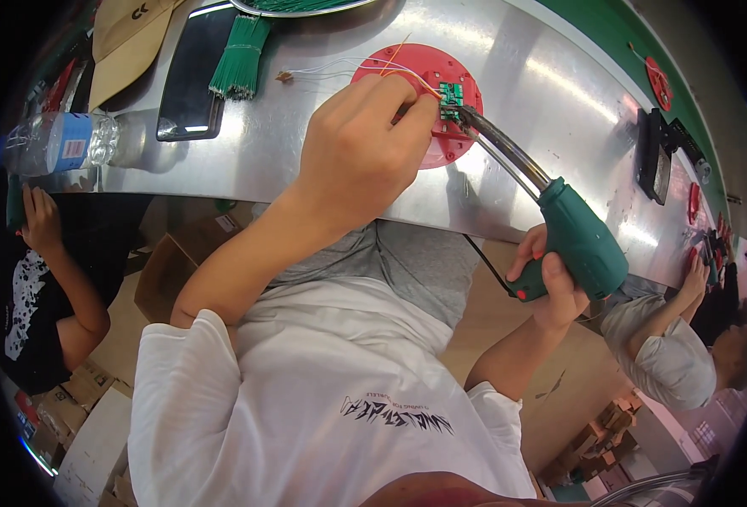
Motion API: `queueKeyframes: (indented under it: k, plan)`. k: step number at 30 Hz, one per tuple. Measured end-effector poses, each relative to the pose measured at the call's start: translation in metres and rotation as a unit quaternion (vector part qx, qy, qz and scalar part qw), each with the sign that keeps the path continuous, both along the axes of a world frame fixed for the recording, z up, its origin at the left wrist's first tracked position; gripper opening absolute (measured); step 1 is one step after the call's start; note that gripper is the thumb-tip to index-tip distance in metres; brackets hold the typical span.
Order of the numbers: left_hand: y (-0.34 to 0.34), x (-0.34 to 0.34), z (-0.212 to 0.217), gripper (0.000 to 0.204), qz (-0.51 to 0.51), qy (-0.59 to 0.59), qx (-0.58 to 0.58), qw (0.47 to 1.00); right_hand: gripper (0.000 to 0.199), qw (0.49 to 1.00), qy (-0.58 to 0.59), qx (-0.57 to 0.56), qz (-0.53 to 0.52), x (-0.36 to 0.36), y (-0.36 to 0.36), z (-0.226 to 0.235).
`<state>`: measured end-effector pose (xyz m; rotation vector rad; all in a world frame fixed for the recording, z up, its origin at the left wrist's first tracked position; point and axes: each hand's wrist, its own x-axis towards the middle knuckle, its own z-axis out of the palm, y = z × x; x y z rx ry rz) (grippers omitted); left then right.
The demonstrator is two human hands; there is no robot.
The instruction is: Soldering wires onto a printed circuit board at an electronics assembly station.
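Note:
A round red plastic housing [428, 63] rests on the metal table, with a small green circuit board [451, 93] on it. My left hand [365, 144] leans over the housing, its fingers pinched on a thin wire [428, 87] at the board's edge. White and orange wires run from there to the left across the housing. My right hand [551, 270] is wrapped round the handle of a green soldering gun [585, 237]. The gun's dark tip reaches the board close to my left fingertips; whether it touches the wire end I cannot tell.
Left on the metal table [293, 148] lie a dark phone-like slab [191, 80], a bundle of green wires [242, 55], a tan cap [128, 51] and a plastic bottle [69, 142]. A black stand [656, 156] is at right. People sit on both sides; a cord hangs from the gun.

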<state>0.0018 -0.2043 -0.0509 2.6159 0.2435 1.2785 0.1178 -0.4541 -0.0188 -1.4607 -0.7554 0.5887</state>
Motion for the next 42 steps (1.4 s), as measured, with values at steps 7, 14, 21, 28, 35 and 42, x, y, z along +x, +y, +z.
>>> queueKeyframes:
  k: [7, 14, 21, 28, 35, 42]
  plan:
    - [-0.002, -0.002, 0.000, 0.015, -0.008, 0.004, -0.002, 1.000, 0.055, 0.986, -0.074, 0.117, -0.095, 0.023, 0.001, 0.006]
    - [0.000, 0.002, -0.001, 0.014, -0.015, 0.016, -0.008, 1.000, 0.046, 0.982, -0.026, 0.130, -0.136, 0.037, 0.025, 0.006]
    - [-0.002, -0.014, 0.012, 0.013, -0.002, 0.040, -0.040, 0.998, 0.039, 0.934, 0.194, 0.120, -0.276, 0.037, 0.038, -0.018]
    - [-0.015, 0.000, 0.013, 0.031, 0.027, -0.009, -0.026, 0.999, 0.047, 0.960, 0.166, 0.117, -0.193, 0.059, 0.014, -0.028]
    - [-0.013, -0.009, 0.027, 0.053, 0.020, -0.060, -0.057, 0.996, 0.046, 0.927, 0.216, 0.294, -0.087, 0.059, 0.040, -0.024]
    - [-0.012, 0.002, 0.009, 0.067, 0.011, 0.012, -0.036, 0.999, 0.043, 0.924, 0.143, 0.171, -0.311, 0.047, 0.045, -0.007]
